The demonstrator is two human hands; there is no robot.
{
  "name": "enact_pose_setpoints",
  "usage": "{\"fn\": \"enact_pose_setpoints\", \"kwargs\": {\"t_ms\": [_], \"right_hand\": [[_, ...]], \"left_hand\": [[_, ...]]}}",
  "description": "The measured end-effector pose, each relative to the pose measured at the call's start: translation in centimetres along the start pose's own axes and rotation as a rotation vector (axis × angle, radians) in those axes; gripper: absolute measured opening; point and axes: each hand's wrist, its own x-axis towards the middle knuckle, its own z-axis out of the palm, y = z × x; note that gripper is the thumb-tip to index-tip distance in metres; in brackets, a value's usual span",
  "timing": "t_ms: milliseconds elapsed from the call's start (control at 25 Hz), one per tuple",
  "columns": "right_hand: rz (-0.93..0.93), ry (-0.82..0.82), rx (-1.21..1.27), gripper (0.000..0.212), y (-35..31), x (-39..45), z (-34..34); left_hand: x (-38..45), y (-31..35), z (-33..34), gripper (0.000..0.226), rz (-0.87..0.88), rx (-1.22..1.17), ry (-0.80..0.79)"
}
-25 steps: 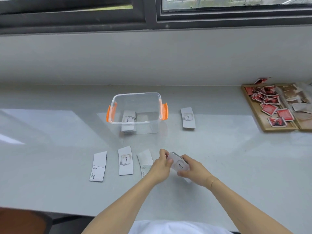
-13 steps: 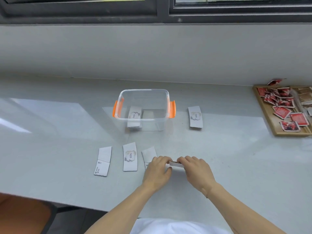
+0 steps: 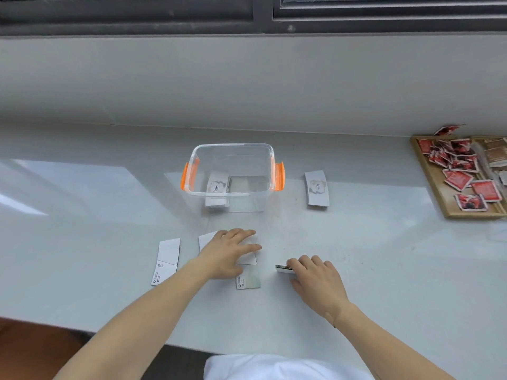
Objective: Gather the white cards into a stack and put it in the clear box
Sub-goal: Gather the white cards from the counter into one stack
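Nearest to me, low in the frame, both bare forearms reach up from a white shirt onto the pale grey glossy counter [image 3: 82, 215]. The right hand [image 3: 315, 275], just right of centre, pinches a thin stack of white paper cards [image 3: 284, 268] — its fingertips curl over the top, and the stack's edge pokes out to the left, resting on or just above the surface. It looks parked there so the other hand is free to collect more.

The left hand [image 3: 229, 250] lies flat, fingers spread and extended, pressing on a white card [image 3: 248, 260] whose printed lower end shows below the palm. Another card's corner [image 3: 204, 239] peeks out at the hand's left side. I'd judge the flat palm is meant to slide these loose cards across towards the stack. Further left, apart from the hand, lies a folded white card with small print [image 3: 166, 260].

Beyond, at centre frame, stands the clear plastic box with orange side latches [image 3: 233, 176], lid off, a few white cards [image 3: 216, 187] already inside at its left. Just to its right a lone curved white card [image 3: 317, 189] lies on the counter — not yet gathered.

Far right, a shallow wooden tray [image 3: 439, 193] holds scattered red sachets [image 3: 458, 179].
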Motion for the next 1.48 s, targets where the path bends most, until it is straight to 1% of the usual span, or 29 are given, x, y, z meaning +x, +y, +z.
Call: {"fn": "enact_pose_setpoints", "kwargs": {"t_ms": [120, 200, 320, 480, 560, 680, 720, 800, 880, 1000, 1160, 1320, 1480], "right_hand": [[0.009, 0.004, 0.006, 0.029, 0.1, 0.1, 0.3], [0.009, 0.018, 0.008, 0.033, 0.1, 0.1, 0.4], [-0.009, 0.037, 0.005, 0.037, 0.1, -0.1, 0.6], [-0.018, 0.092, 0.013, 0.044, -0.1, -0.4, 0.4], [-0.029, 0.103, 0.022, 0.049, -0.1, -0.5, 0.4], [-0.032, 0.138, 0.025, 0.063, -0.2, -0.7, 0.5], [-0.03, 0.15, 0.026, 0.069, -0.3, -0.8, 0.5], [-0.032, 0.166, 0.033, 0.077, -0.3, -0.8, 0.6], [-0.036, 0.182, 0.034, 0.081, -0.3, -0.8, 0.7], [-0.032, 0.199, 0.019, 0.083, -0.2, -0.7, 0.9], [-0.023, 0.218, 0.021, 0.078, -0.1, -0.5, 1.0], [0.003, 0.227, 0.023, 0.07, -0.1, -0.1, 1.3], [-0.007, 0.224, 0.008, 0.06, 0.1, 0.3, 1.6]], "left_hand": [[0.9, -0.3, -0.5, 0.054, 0.087, 0.056, -0.033], [1.1, -0.4, -0.5, 0.051, 0.081, 0.044, -0.028], [0.9, -0.5, -0.6, 0.047, 0.007, -0.026, -0.017], [0.1, -0.6, -1.3, 0.02, -0.135, -0.26, -0.02], [-0.4, -0.2, -1.3, 0.015, -0.204, -0.37, 0.04], [-1.1, 1.6, -0.4, 0.016, -0.338, -0.515, 0.251], [-1.2, 2.6, -0.1, 0.017, -0.347, -0.551, 0.304], [-1.2, 4.4, 0.7, 0.02, -0.292, -0.582, 0.35], [-0.9, 5.9, 1.2, 0.029, -0.234, -0.594, 0.367], [0.0, 7.4, 1.5, 0.041, -0.163, -0.643, 0.365], [0.8, 8.8, 1.3, 0.045, -0.093, -0.788, 0.294], [1.2, 9.6, 0.8, 0.061, -0.135, -1.003, 0.191], [1.6, 10.7, 1.1, 0.06, -0.202, -1.113, 0.151]]}}
